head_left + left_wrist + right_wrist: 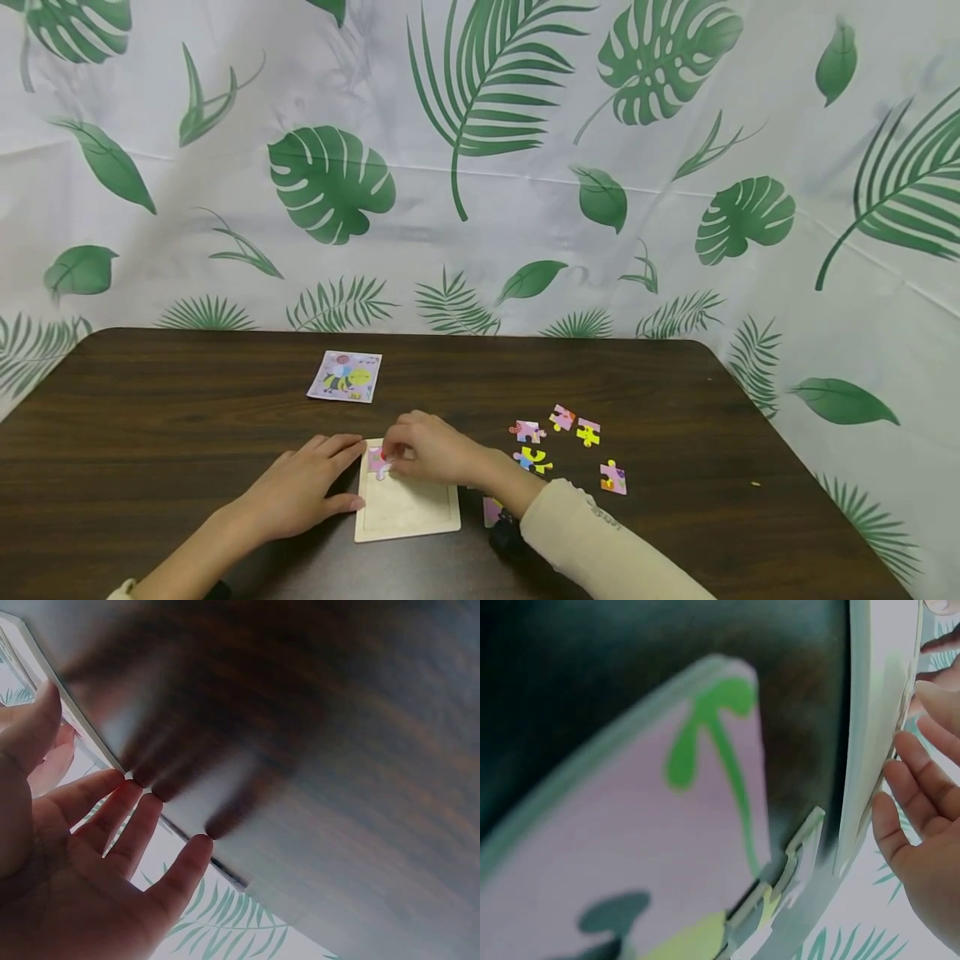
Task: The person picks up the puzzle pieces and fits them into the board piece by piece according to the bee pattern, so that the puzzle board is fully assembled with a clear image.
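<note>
Head view: tray (412, 510) taken as landmark; left hand (303, 490) at its left edge, fingers extended, thumb and fingertips against the rim; right hand (433, 450) over its far part, fingers curled, thumb and index pinching at the right side of a puzzle piece (376, 460); this piece lies in the tray's far left corner, just beyond the left fingertips; loose pieces (612, 477) on the surface (187, 400) right of the tray; picture card (347, 377) beyond the tray, slightly left.

Left wrist view: left fingers straight and spread, tips on the surface beside the tray; pinched piece not visible here.

Right wrist view: right fingertips at the tray, grip hidden; pink piece (645, 817) nearer the lens, apart from the tray.
</note>
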The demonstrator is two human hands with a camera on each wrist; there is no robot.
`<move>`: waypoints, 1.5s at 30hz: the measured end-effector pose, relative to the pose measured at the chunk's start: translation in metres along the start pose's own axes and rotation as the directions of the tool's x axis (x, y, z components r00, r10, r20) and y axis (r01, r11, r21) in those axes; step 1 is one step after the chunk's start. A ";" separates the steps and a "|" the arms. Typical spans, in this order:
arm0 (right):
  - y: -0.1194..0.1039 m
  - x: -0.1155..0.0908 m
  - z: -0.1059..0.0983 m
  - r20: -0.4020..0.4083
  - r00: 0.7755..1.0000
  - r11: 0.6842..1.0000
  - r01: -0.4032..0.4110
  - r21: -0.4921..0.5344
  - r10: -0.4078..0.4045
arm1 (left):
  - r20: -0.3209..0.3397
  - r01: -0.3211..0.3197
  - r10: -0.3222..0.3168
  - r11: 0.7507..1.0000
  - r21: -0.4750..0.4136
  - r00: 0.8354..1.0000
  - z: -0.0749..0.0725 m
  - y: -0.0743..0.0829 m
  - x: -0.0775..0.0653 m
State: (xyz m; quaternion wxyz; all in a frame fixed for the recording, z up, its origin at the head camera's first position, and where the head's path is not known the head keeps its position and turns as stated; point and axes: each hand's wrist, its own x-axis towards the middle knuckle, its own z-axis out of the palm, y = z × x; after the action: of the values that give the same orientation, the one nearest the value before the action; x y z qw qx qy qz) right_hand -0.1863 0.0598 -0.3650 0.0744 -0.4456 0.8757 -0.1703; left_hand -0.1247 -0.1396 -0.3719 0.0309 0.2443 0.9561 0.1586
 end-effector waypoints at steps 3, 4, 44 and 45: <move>0.000 -0.001 -0.003 0.014 1.000 0.999 -0.011 0.034 0.011 | 0.004 0.002 -0.002 1.000 -0.007 1.000 0.000 0.000 0.000; 0.001 -0.002 -0.004 0.016 1.000 0.999 -0.012 0.046 0.011 | 0.005 0.006 -0.006 1.000 -0.010 1.000 0.000 0.000 0.000; 0.108 -0.115 -0.053 -0.041 0.952 0.948 -0.297 0.116 0.303 | 0.012 0.013 -0.013 1.000 -0.010 1.000 0.001 -0.002 0.001; 0.108 -0.116 -0.051 -0.048 0.951 0.948 -0.298 0.115 0.305 | 0.011 0.013 -0.013 1.000 -0.010 1.000 0.001 -0.002 0.001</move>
State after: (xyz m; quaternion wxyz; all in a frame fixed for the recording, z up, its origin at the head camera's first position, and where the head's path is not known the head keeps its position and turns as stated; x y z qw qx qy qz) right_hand -0.2136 0.2237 -0.3591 0.0943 -0.2964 0.9251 -0.2177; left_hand -0.1259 -0.1403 -0.3732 0.0384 0.2388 0.9567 0.1619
